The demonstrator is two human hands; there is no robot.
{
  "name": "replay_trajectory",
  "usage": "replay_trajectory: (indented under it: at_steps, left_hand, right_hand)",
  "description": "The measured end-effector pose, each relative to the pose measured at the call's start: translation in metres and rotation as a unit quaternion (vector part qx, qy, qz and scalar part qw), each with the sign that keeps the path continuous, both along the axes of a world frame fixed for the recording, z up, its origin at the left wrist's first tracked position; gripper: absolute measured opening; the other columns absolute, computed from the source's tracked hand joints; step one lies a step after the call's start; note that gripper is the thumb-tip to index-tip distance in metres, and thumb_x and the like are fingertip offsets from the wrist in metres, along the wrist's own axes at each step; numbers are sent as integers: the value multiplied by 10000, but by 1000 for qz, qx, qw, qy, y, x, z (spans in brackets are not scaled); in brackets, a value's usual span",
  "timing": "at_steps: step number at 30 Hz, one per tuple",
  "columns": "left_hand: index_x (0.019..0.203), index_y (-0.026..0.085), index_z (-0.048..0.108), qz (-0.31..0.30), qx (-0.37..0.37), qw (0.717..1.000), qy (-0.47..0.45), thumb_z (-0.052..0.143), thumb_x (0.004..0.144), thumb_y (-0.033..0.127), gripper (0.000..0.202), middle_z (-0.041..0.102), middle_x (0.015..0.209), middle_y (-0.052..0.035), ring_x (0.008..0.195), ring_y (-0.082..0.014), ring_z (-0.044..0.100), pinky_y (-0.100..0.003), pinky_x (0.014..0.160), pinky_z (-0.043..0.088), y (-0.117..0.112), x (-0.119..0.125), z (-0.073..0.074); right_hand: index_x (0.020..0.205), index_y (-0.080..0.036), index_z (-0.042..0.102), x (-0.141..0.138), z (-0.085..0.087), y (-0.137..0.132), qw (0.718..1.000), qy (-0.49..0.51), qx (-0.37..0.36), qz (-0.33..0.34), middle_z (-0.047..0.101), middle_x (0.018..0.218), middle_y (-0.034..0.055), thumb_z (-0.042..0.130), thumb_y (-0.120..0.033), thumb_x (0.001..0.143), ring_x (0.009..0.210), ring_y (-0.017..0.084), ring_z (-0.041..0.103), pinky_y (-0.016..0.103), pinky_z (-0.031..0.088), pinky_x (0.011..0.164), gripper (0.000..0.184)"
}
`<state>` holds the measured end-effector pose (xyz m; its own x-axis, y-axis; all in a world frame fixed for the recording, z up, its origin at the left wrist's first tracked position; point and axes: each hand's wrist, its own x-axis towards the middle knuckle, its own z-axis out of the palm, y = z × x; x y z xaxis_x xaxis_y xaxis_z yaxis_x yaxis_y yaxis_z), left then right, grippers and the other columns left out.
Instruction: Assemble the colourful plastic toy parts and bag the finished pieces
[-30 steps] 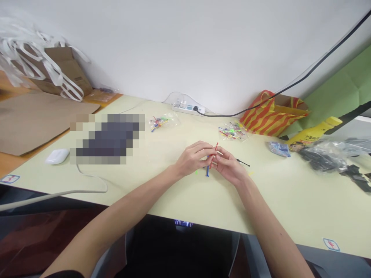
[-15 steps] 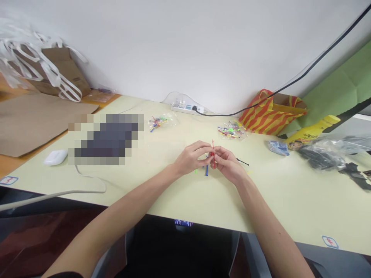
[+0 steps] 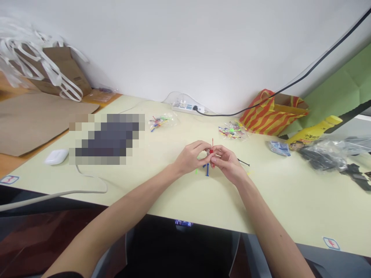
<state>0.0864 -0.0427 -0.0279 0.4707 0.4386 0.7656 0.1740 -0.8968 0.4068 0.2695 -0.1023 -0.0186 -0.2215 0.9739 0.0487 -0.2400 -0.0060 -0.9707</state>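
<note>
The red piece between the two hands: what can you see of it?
The red piece looks like plastic: a slim stem pointing up the picture, a thicker middle, more red below. The left hand and right hand appear to pinch it above the pale tabletop. Partly hidden, its full shape is unclear.

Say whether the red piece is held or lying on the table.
Held: the left hand and right hand pinch the red piece, its tip jutting out.
</note>
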Motion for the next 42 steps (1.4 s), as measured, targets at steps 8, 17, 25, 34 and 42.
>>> replay_trajectory:
  at_steps: [8,17,25,34,42]
  left_hand:
    - [1030,177,623,8,-32,999,24,617,928,210,108,717,985,-61,915,-164,692,-297,845,560,1,1,-2]
    - [1053,176,650,5,-65,998,24,634,884,147,172,739,986,-41,879,-142,707,-269,833,575,-1,3,-6]
    - [1068,184,707,-13,-42,999,0,633,856,104,239,755,1025,-55,908,-147,725,-278,849,597,2,4,-8]
    - [1004,178,682,-9,-62,998,24,631,848,118,174,697,934,-43,841,-142,675,-274,790,565,2,5,-11]
    - [955,175,614,4,-96,995,39,629,879,156,80,662,931,-34,846,-139,652,-266,797,538,5,1,-9]
  right_hand:
    - [994,-222,635,1,-3,2,1000,-18,6,-15,614,886,12,852,-341,753,730,145,588,301,484,661,345]
    - [973,-209,648,-1,-4,1,997,-46,4,-57,622,802,5,835,-337,753,668,149,585,315,487,640,316]
    - [951,-199,666,-1,-5,1,995,-68,20,-65,632,751,-1,801,-280,757,630,151,599,320,495,617,250]
    - [948,-202,635,-5,-4,0,984,-146,43,-92,621,674,-19,724,-261,762,592,148,582,310,502,611,214]
    - [945,-196,694,-10,-13,-3,894,-375,177,-170,700,771,43,586,-267,893,659,174,634,310,496,654,139]
